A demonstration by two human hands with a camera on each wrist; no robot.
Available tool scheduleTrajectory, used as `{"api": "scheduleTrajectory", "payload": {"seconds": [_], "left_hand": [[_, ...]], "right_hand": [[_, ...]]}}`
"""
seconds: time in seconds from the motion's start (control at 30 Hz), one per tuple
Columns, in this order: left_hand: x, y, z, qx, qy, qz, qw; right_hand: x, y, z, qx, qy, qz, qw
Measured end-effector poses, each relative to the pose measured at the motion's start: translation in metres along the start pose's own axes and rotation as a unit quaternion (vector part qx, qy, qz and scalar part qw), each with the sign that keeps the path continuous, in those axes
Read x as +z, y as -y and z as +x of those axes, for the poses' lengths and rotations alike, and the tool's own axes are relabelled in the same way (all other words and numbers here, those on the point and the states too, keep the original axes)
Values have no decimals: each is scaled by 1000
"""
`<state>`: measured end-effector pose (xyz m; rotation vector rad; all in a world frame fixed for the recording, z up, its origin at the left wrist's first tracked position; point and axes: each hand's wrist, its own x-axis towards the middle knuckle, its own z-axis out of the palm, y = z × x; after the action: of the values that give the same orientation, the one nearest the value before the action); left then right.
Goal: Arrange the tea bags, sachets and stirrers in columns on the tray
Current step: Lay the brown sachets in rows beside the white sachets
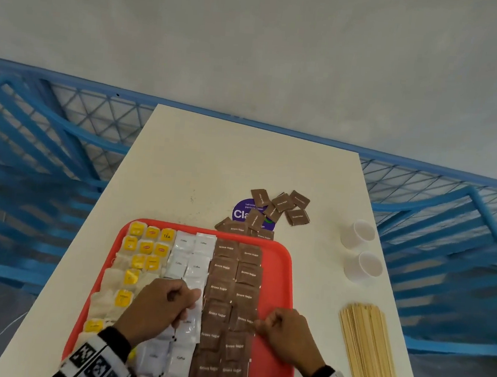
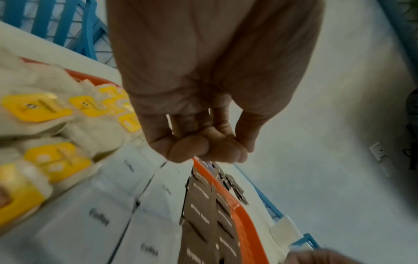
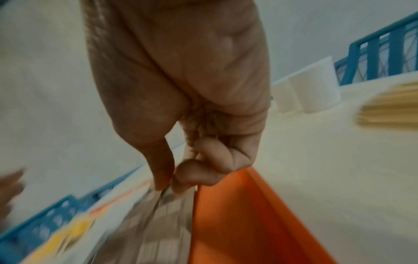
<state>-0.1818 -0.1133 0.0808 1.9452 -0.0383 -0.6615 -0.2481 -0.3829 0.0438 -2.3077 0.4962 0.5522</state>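
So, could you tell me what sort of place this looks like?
Probably an office pantry or tea point: a sticker about keeping the pantry clean, paper cups, and a tray of sachets.

We see even, soft daylight with faint shadows in the sharp but edge-bowed head view, while both wrist views smear with motion blur and dim at their corners.

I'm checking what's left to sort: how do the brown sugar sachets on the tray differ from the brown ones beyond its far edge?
The brown sugar sachets on the tray lie in two straight columns, edges aligned; the loose brown sachets lie scattered at mixed angles, some overlapping. The former sit inside the red tray; the latter lie on the white table. The right hand pinches one in the columns; no hand touches the loose ones. Both look the same type.
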Motion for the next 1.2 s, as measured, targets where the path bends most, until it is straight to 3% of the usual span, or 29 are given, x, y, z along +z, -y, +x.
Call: {"api": "scheduleTrajectory", "payload": {"seconds": [0.1,0.2,0.33,0.4,0.47,0.6,0.7,0.8,1.07,1.2], "left_hand": [[-14,-9,16,13,-31,17,999],[-26,-16,33,24,-51,19,998],[-36,-19,52,12,-71,11,997],[-38,-16,58,7,-75,-5,997],[-36,-11,63,-12,-71,-30,997],[-29,-3,69,-28,-50,-37,998],[-28,-4,75,-20,-34,-42,998],[-22,-8,80,-5,-33,-29,999],[-14,-22,84,27,-27,-61,997],[-12,-33,82,32,-23,-71,997]], "right_hand": [[-58,27,49,-27,-77,-26,996],[-109,54,123,-3,-152,-2,988],[-138,65,222,64,-142,-43,987],[-142,63,249,96,-141,-43,984],[-138,60,268,98,-97,-53,989],[-114,62,285,71,-18,-183,980],[-86,65,276,-4,-29,-251,968],[-72,70,260,-61,-67,-228,970],[-83,87,255,-103,-74,-188,974],[-103,92,237,-84,-141,-42,986]]}}
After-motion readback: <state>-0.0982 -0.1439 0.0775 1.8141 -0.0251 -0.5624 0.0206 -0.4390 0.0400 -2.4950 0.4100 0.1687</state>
